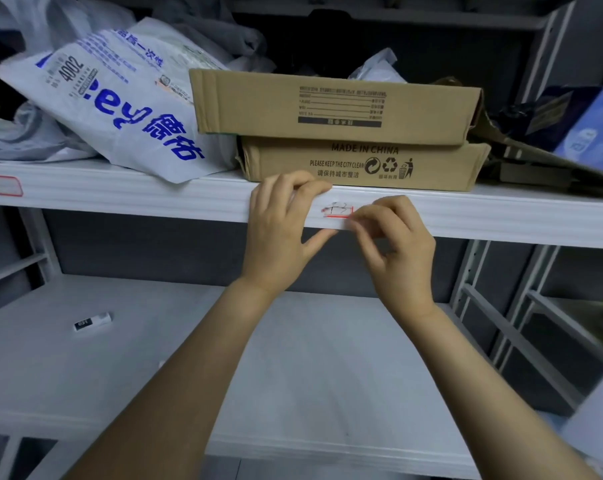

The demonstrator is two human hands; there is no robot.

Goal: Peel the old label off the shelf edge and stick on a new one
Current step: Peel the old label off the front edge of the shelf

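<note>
A small white label with a red border and handwriting [336,211] sits on the white shelf edge [154,197], between my two hands. My left hand [279,230] grips the shelf edge just left of the label, fingers curled over the top and thumb underneath. My right hand [393,237] is at the label's right end, with fingertips pinched at its lower right corner, which they hide. Another red-bordered label [5,185] is stuck on the same edge at the far left.
Two stacked cardboard boxes [338,133] and white plastic bags [120,109] fill the shelf above my hands. The lower shelf [154,358] holds a small black-and-white object [93,321]. Grey rack uprights [473,292] stand at the right.
</note>
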